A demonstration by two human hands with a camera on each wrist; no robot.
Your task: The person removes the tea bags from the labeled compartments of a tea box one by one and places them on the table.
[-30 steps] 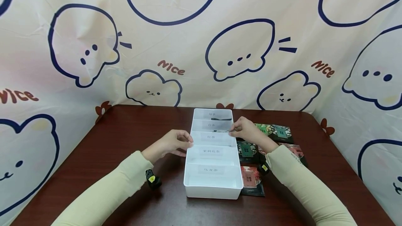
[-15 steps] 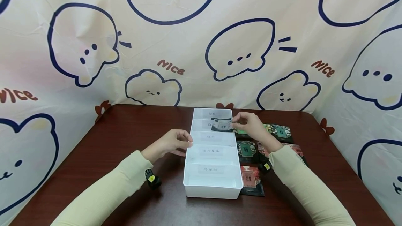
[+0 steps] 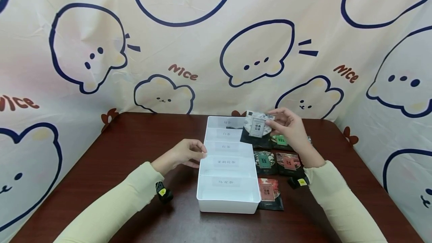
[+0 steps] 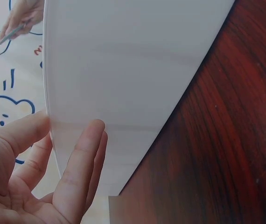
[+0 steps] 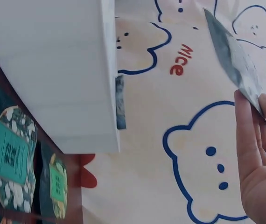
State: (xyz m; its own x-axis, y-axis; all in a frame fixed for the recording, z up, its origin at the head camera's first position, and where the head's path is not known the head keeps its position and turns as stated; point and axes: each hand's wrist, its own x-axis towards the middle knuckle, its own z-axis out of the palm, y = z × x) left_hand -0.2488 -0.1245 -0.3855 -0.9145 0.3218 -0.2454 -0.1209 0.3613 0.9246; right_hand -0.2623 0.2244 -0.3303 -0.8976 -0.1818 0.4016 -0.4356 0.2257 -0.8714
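Note:
My right hand (image 3: 287,125) pinches a black-and-white tea sachet (image 3: 257,126) by its right edge, raised over the far right side of a long white divided box (image 3: 227,206). In the right wrist view, the sachet (image 5: 238,63) appears nearly edge-on between thumb and fingers. My left hand (image 3: 183,153) touches the box's left side. The left wrist view shows its fairly straight fingers (image 4: 79,170) along the outer wall (image 4: 123,70), with another fingertip at the rim. Labelled compartments divide the box; a dark sachet edge (image 3: 233,127) shows in the farthest one.
Right of the box, more tea sachets lie on the dark wooden table (image 3: 141,130): a green one (image 3: 281,140), a teal one (image 3: 264,161), a red one (image 3: 289,162) and a nearer red one (image 3: 268,194). A cartoon-printed cloth (image 3: 202,48) hangs behind.
My right hand has lifted the black-and-white sachet out of the second compartment from the back, moving up and right until its front shows. My left hand has stayed at the box.

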